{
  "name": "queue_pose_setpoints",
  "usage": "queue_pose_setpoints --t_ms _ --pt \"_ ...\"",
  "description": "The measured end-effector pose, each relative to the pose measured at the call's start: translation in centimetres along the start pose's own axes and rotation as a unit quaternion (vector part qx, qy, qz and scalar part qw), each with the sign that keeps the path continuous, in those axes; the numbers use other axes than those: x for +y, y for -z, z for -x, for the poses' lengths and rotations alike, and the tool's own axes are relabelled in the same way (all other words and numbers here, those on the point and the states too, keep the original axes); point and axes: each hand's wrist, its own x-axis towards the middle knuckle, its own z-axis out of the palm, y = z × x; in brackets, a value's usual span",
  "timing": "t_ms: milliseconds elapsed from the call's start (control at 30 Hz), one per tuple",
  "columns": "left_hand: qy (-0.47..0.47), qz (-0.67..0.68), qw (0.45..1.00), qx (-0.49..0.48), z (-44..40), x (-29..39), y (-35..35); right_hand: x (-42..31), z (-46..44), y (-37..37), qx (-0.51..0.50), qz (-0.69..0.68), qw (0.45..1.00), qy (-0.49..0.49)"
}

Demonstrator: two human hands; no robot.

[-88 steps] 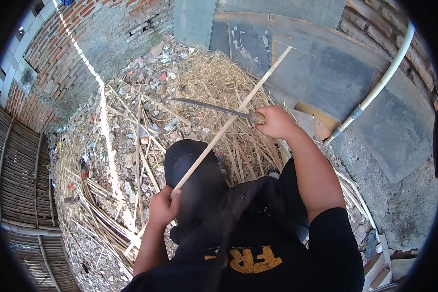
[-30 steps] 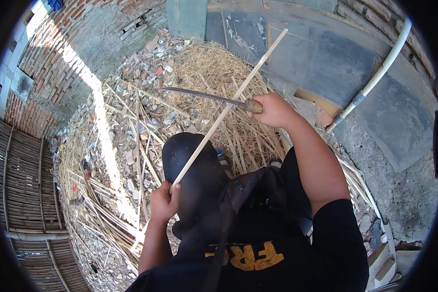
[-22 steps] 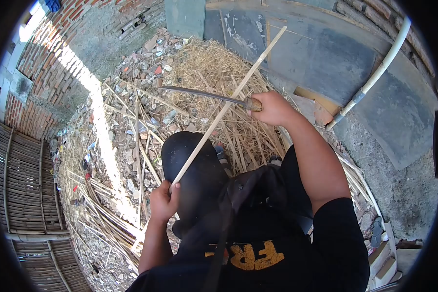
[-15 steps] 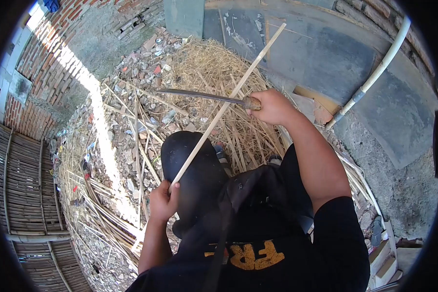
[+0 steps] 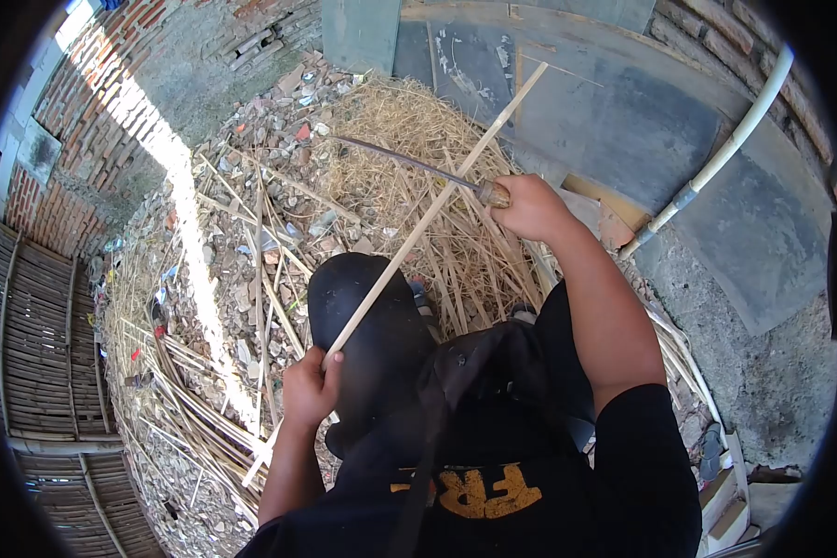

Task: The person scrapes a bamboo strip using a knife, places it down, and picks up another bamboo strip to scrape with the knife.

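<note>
"One view, the head camera's: what had changed?"
"The knife (image 5: 423, 166) had slid toward the far end of the stick (image 5: 405, 249), upper centre, its tip higher; probably a stroke along it."
"And the fingers?"
"Left hand (image 5: 311, 391) gripped the stick, left of centre; right hand (image 5: 532, 208) was wrapped round the knife's handle (image 5: 494, 193)."

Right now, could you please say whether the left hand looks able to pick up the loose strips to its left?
Probably not: the left hand is closed around a strip and would likely need freeing first, though nothing visible blocks the way to the loose strips.
</note>
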Motion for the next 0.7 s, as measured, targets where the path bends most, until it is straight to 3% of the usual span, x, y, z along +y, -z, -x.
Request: queue_pose_setpoints --t_ms 200,333,467,700 --pt "-0.015 0.01 1.0 -0.014 -0.5 0.1 0.0 -1.8 1.3 0.7 -0.052 0.104 0.992 0.05" --pt "-0.01 -0.042 0.999 -0.002 -0.4 0.4 -0.1 2.8 -2.4 -1.3 -0.081 -0.015 0.993 -0.09" --pt "0.006 -0.052 0.998 -0.029 -0.3 0.5 1.1 1.6 -1.4 -1.9 -0.004 0.065 0.996 -0.061" --pt "-0.011 -0.038 0.999 -0.015 -0.4 0.5 0.0 -1.9 1.3 0.7 -0.028 0.062 0.998 0.011"
